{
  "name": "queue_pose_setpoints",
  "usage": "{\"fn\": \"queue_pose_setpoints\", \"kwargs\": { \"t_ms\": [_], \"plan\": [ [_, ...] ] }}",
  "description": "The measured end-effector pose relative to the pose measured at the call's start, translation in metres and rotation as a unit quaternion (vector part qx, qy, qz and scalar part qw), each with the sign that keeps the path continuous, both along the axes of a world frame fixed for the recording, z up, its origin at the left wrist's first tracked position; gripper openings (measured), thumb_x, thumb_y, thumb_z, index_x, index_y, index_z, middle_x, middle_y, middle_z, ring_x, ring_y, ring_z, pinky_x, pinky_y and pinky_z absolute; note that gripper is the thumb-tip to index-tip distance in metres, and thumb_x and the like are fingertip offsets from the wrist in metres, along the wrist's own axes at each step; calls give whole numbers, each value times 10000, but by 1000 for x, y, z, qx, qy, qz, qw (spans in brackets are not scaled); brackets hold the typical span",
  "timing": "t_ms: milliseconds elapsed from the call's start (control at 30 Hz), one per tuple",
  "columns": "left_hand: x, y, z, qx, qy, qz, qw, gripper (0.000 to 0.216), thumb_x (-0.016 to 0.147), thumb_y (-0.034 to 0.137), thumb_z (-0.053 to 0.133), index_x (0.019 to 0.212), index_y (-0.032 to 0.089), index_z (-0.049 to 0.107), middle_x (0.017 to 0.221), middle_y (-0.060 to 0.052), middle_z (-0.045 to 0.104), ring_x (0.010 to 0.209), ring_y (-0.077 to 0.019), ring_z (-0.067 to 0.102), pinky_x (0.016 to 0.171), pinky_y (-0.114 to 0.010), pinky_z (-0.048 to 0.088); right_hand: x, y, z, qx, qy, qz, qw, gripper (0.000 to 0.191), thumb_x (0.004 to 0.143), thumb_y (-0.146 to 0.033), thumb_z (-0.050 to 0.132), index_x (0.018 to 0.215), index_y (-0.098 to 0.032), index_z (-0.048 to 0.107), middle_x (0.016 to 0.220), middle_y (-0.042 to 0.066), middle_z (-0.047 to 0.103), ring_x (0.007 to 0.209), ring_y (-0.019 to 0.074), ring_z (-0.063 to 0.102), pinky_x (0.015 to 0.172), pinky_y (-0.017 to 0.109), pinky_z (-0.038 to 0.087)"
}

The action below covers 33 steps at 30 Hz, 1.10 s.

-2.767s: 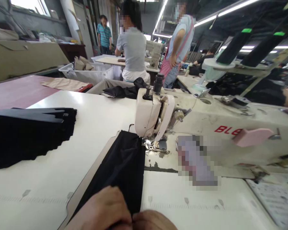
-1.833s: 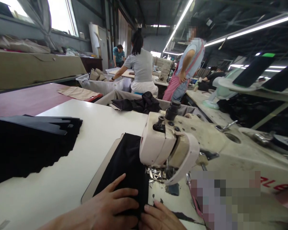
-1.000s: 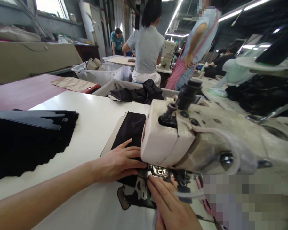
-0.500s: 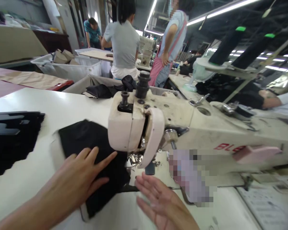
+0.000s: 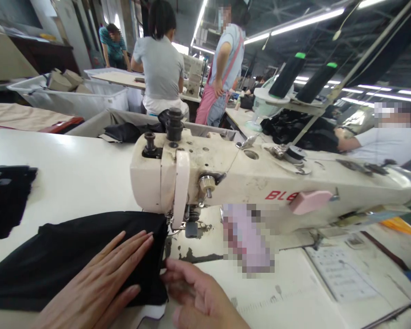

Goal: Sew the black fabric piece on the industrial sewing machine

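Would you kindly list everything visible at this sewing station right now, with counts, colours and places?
black cloth: one, black, flat on the table left of the needle
sewing machine: one, cream with red letters, centre
table: one, white, under the machine
stack of dark pieces: one, black, far left edge
thread cones: two, black with green tops, upper right
printed sheet: one, white, lower right
bin: one, white, holding tan pieces, upper left
other people: four seen clearly, behind and right
left hand: flat on the black cloth
right hand: at the cloth's right edge, fingertips touching it
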State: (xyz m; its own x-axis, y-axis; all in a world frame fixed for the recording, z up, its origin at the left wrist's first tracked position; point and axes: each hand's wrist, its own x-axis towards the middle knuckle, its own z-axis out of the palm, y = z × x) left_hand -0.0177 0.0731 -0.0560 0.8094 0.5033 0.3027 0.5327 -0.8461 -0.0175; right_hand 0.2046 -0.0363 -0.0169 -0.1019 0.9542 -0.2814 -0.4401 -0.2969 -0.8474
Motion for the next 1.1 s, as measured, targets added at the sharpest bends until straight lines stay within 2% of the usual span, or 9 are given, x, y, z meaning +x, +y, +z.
{"fn": "queue_pose_setpoints", "kwargs": {
  "t_ms": [67, 167, 233, 400, 767, 867, 933, 1033, 1100],
  "plan": [
    [0, 0, -1, 7, 8, -19, 1000, 708, 942, 476, 435, 1527, 256, 101, 1527, -18, 312, 1393, -272, 332, 1076, -395, 426, -10, -3, -1, -57, 92, -59, 992, 701, 529, -185, 741, 1208, -232, 574, 1194, 65, 596, 1020, 247, 658, 861, 412, 534],
    [1, 0, 1, 34, 5, -64, 997, 737, 921, 564, 439, 1516, 207, 191, 1520, -42, 323, 1395, -247, 332, 1208, -375, 170, -23, -2, 4, -98, 136, -115, 979, 710, 574, -267, 779, 1238, -214, 532, 1332, 98, 532, 928, 207, 674, 708, 324, 566],
    [-1, 0, 3, 37, 24, -97, 994, 800, 893, 624, 462, 1515, 199, 195, 1517, -39, 326, 1397, -233, 327, 1220, -357, 42, -26, 1, 8, -54, 106, -90, 989, 654, 621, -321, 772, 1228, -197, 562, 1288, 86, 591, 939, 201, 666, 721, 287, 544],
    [-5, 0, 17, -56, 77, -116, 989, 875, 886, 641, 470, 1528, 179, 96, 1529, -73, 267, 1408, -260, 293, 1211, -421, 106, -19, 8, 7, 48, 59, 41, 996, 686, 686, -427, 781, 1284, -205, 528, 1056, 69, 711, 983, 247, 669, 948, 413, 455],
    [6, -1, 49, -15, 94, -182, 979, 870, 894, 705, 356, 1512, 129, 148, 1544, -55, 228, 1443, -171, 204, 1156, -384, -166, -7, 38, 0, -22, 76, -66, 995, 417, 736, -375, 763, 1063, -143, 646, 884, 56, 741, 815, 201, 704, 792, 356, 541],
    [6, 1, 52, -6, 75, -196, 978, 845, 903, 687, 358, 1508, 126, 176, 1533, -54, 273, 1427, -177, 258, 1183, -363, -106, -7, 40, 1, -33, 43, -75, 996, 420, 733, -408, 759, 1041, -147, 643, 847, 42, 736, 741, 185, 695, 718, 326, 538],
    [14, 3, 56, -31, 40, -188, 981, 735, 921, 620, 416, 1492, 188, 252, 1480, -33, 400, 1366, -188, 381, 1214, -347, 94, -7, 42, 2, -39, 25, -81, 996, 391, 739, -406, 752, 1014, -150, 643, 801, 26, 731, 681, 169, 681, 661, 297, 522],
    [41, 11, 62, -188, -69, -100, 975, 379, 987, 349, 407, 1358, 296, 462, 1248, -7, 602, 1111, -163, 591, 1007, -278, 461, -6, 44, 4, -39, 5, -87, 995, 351, 724, -392, 764, 962, -162, 647, 785, 2, 725, 661, 149, 662, 621, 251, 483],
    [63, 19, 63, -336, -132, -44, 931, 311, 980, 249, 390, 1236, 259, 566, 1123, -29, 627, 988, -156, 618, 891, -257, 508, -6, 45, 3, -35, -6, -86, 996, 344, 720, -379, 765, 970, -177, 642, 815, -10, 723, 702, 150, 663, 628, 237, 469]
  ]
}}
